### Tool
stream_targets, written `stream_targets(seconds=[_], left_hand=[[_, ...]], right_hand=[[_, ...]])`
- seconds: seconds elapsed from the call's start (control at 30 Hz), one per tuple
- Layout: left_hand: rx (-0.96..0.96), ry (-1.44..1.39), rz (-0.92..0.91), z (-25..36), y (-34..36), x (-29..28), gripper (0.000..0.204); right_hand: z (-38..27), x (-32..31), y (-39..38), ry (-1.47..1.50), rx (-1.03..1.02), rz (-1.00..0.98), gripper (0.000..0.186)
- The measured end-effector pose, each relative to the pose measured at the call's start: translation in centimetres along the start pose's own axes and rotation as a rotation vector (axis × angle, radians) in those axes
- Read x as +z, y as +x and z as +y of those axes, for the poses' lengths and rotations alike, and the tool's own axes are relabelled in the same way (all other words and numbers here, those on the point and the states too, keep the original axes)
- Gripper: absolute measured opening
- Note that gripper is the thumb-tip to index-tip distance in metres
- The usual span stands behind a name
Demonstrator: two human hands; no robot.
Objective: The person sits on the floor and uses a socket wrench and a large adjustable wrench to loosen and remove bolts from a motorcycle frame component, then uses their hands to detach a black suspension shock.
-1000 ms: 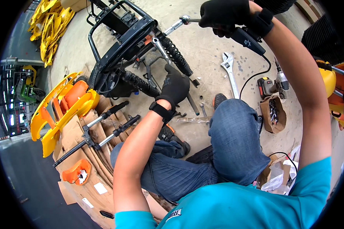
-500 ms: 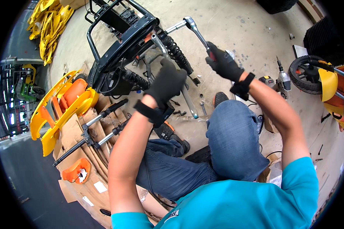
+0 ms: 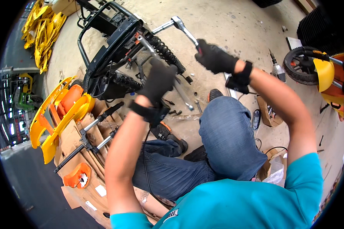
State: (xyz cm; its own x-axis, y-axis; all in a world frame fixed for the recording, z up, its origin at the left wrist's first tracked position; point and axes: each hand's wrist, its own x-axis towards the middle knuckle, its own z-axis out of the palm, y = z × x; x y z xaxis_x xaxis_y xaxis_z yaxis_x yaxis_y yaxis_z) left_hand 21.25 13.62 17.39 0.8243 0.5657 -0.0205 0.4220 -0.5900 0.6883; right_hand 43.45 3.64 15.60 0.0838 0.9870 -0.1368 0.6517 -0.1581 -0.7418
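My gloved right hand [image 3: 216,57] grips the handle of a chrome ratchet [image 3: 185,30]. Its head joins a socket extension [image 3: 162,26] running into the black vehicle frame [image 3: 103,45], beside a spring shock [image 3: 164,51]. Lower and to the left, my gloved left hand [image 3: 158,80], smeared by motion, is closed round a long steel wrench [image 3: 147,45]; the wrench's upper end sits against the frame near an orange part, and its lower end sticks out below my hand.
Yellow plastic panels [image 3: 42,129] and fork tubes [image 3: 86,140] lie on cardboard at left. More yellow panels [image 3: 46,42] are piled behind. At right are a drill [image 3: 278,70], an open paper bag [image 3: 267,112] and a wheel assembly [image 3: 300,68]. My raised knee [image 3: 227,133] is below my hands.
My right hand and the ratchet handle have swung down from the upper right toward me. My left hand has shifted slightly down and leftward. The whole view has shifted a little.
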Motion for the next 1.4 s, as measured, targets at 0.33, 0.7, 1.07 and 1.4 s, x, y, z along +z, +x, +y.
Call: stream_targets(seconds=[0.33, 0.7, 1.07, 1.4], left_hand=[[0.441, 0.903, -0.072, -0.1, -0.7, -0.1, 0.015], [-0.377, 0.111, 0.134, -1.5, -0.2, 4.8, 0.045], [-0.273, -0.238, -0.247, 2.6, -0.3, -5.4, 0.030], [-0.485, -0.627, -0.042, 1.7, -2.9, -1.9, 0.033]], right_hand=[[2.1, 1.4, 0.5, 0.194, 0.062, 0.158, 0.037], [-6.3, -8.4, 2.6, 0.175, 0.117, -0.254, 0.012], [5.4, 5.8, 1.7, 0.176, -0.111, 0.258, 0.052], [0.8, -3.4, -0.3, 0.335, 0.170, -0.017, 0.037]])
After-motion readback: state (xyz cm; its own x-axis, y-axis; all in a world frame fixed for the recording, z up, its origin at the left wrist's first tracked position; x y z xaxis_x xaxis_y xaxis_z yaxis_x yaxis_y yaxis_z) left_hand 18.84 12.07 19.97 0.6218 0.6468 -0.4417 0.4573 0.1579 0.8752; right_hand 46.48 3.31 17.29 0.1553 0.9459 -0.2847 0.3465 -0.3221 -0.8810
